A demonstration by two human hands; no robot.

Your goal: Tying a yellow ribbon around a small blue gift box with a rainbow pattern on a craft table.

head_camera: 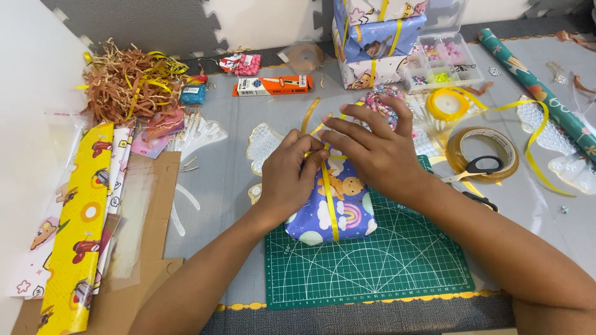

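Spreading across the scene, the grey counter (248, 111) carries a green cutting mat (385, 260) at its near middle, with sheets of yellow wrapping paper (77, 236) lying at the far left edge. On the far half of the mat sits a small parcel in blue printed paper (347, 217), its long axis running near to far, and a yellow ribbon (329, 205) runs along that same axis over its top. Both hands meet at the parcel's far end, where the ribbon crosses. The right hand (372, 152) comes in from the right, fingers spread and pressing down on the crossing. The left hand (292, 177) comes from the near left, its grip narrow, pinching the ribbon against the parcel; it lies slightly nearer the parcel's body. A loose ribbon tail trails right toward a yellow ribbon spool (448, 102). Scissors (475, 170) rest on a tape roll (493, 146) just right of the right hand.
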